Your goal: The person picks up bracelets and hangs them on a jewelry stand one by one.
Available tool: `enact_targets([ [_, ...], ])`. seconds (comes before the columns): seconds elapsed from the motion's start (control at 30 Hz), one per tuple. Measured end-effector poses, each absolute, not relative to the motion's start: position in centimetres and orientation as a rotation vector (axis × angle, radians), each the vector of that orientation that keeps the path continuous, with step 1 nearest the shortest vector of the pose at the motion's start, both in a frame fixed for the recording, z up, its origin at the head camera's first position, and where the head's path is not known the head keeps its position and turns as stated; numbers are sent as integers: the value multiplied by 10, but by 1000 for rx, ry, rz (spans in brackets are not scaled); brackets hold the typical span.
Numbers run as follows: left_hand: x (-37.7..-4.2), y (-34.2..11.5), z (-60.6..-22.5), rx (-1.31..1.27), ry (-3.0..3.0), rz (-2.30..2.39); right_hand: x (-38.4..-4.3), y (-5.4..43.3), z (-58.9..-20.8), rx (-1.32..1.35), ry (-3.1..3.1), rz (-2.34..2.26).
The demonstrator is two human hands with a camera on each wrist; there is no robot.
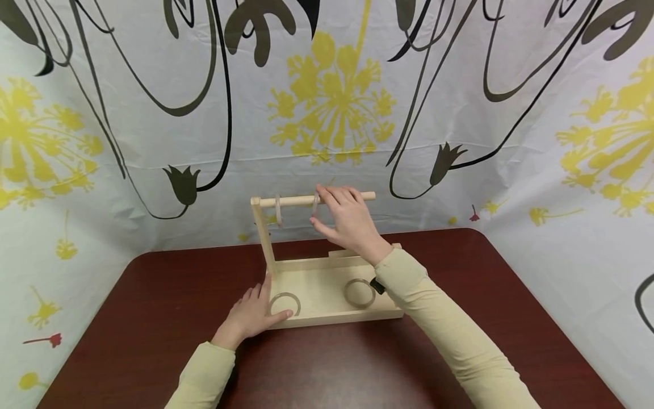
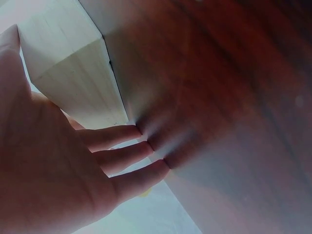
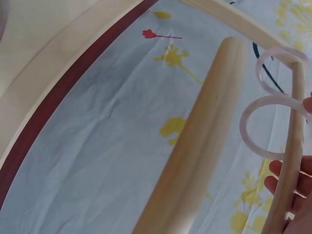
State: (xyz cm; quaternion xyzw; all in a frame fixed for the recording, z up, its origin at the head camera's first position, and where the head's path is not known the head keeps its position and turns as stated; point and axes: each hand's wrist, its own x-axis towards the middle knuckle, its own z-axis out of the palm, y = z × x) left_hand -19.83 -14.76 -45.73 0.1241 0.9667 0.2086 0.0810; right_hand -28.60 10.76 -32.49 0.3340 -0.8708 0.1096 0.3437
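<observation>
We see the right hand (image 1: 348, 220) seemingly pinching a ring (image 1: 315, 206) on the wooden rod (image 1: 295, 201). The left hand (image 1: 249, 314), fingers apart, rests against the tray (image 1: 319, 289).

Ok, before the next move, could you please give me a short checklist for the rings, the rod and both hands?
1. Left hand at the tray's left end: ok.
2. Held ring around the rod: ok.
3. Right hand clear of that ring: not ok, it pinches it.
4. Other rod ring near the post: ok.
5. Left tray ring and right tray ring inside the tray: ok.
6. Tray fixed to the table: cannot tell.
</observation>
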Motion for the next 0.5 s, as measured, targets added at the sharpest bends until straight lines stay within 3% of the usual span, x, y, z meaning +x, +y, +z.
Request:
enact_targets([
  [0.5, -200, -147, -458, 374, 2894, 608, -287, 97, -319, 912, -2334, 287],
])
